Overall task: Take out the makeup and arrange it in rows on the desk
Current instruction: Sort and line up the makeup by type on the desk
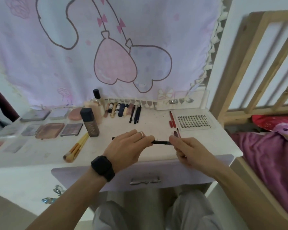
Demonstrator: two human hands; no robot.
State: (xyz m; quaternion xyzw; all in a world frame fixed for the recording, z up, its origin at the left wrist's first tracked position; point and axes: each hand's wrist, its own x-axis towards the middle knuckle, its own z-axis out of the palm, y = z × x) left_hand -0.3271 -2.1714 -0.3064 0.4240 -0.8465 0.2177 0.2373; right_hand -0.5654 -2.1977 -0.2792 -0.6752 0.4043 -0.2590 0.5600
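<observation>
A thin black makeup pencil [160,142] lies level between my two hands just above the white desk [206,146]. My left hand [126,150], with a ring and a black watch, grips its left part; the pencil's tip pokes out to the left. My right hand [186,150] pinches its right end and also holds two small brushes [177,132] that stick up. On the desk lie eyeshadow palettes [51,129], a row of lipsticks and pencils [123,111], yellow brushes [76,147], red pencils [172,120] and a lash tray [194,122].
A dark square bottle [89,122] and a round bottle with a black cap [96,103] stand at mid-desk. A drawer with a metal handle [145,180] is below my hands. A pink cartoon cloth hangs behind the desk. A wooden bed rail [264,63] stands to the right.
</observation>
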